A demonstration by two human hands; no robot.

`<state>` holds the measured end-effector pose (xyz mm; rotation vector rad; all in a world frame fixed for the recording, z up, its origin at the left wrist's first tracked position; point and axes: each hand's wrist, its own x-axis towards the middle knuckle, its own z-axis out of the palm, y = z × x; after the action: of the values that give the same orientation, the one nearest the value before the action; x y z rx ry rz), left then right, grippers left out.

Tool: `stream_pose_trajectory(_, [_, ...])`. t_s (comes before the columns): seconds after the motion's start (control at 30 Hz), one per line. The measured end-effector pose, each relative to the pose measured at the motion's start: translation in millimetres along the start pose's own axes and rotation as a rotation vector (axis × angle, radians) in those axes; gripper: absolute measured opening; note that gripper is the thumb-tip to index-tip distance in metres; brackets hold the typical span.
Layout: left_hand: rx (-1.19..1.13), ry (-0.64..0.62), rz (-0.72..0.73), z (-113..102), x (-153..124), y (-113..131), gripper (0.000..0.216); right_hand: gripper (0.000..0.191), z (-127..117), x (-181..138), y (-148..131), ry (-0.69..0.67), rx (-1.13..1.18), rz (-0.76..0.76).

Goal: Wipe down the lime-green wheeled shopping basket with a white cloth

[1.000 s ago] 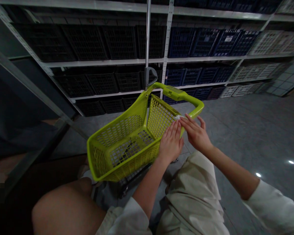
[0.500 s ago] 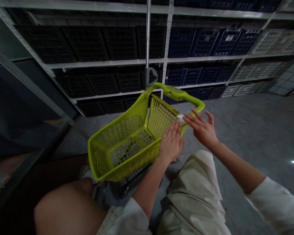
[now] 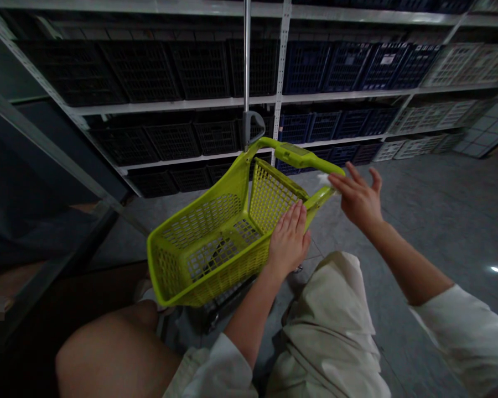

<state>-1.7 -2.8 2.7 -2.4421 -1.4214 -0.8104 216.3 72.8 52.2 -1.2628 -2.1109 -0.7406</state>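
A small yellow-green plastic shopping cart (image 3: 216, 281) with a grid-like basket stands in front of me. My left hand (image 3: 288, 235) rests on the basket's near side rim, its fingers stretched out and pressed together, the thumb on the outer side. With its fingertips, my right hand (image 3: 359, 199) presses a small white wad, like tissue or a wipe (image 3: 323, 179), against the bend at the right end of the cart's handle (image 3: 305, 158). The wad is partly hidden by the fingers and blurred.
Metal shelves (image 3: 216, 103) with rows of black crates (image 3: 135, 72), blue crates (image 3: 348, 66) and pale crates (image 3: 454, 65) stand behind the cart. An upright metal pole with a grey hook-shaped grip (image 3: 254, 128) rises by its far corner. My knees flank the cart on the grey floor (image 3: 431, 221).
My right hand has slid the white wad up and right, from the basket's back corner to the bend of the handle. The left hand stays in place on the rim.
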Motion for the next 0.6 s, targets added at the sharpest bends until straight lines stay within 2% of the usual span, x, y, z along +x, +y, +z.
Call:
stream_pose_trajectory(0.07, [0.011,-0.002,-0.002,0.1,-0.1,0.5,0.063,0.044,1.1,5.0,9.3,0.042,-0.023,0.094])
stream_pose_trajectory(0.1, [0.018,-0.002,-0.002,0.1,-0.2,0.8,0.063,0.045,0.2,4.8,5.1,0.041,-0.019,0.08])
stream_pose_trajectory(0.2, [0.036,-0.003,-0.004,-0.5,-0.4,1.2,0.064,0.051,-6.7,-4.3,-27.1,-0.055,0.044,-0.14])
stream_pose_trajectory(0.27, [0.045,-0.003,0.0,-0.9,-0.6,1.0,0.064,0.056,-10.5,-9.2,-38.0,-0.108,0.062,-0.245])
stream_pose_trajectory(0.33, [0.045,-0.002,0.004,-0.8,-0.7,0.9,0.063,0.057,-10.0,-6.7,-25.3,-0.086,0.041,-0.22])
stream_pose_trajectory(0.47, [0.013,0.021,0.003,2.5,-0.2,1.0,0.063,0.052,1.3,17.2,35.1,-0.013,0.015,-0.081])
stream_pose_trajectory(0.53, [0.007,0.035,0.003,5.3,0.7,-0.3,0.063,0.051,6.8,29.5,53.5,-0.055,0.038,-0.09])
stream_pose_trajectory(0.6, [0.014,0.04,0.016,7.9,1.9,-3.9,0.062,0.05,9.7,37.9,57.7,-0.102,0.061,-0.111])
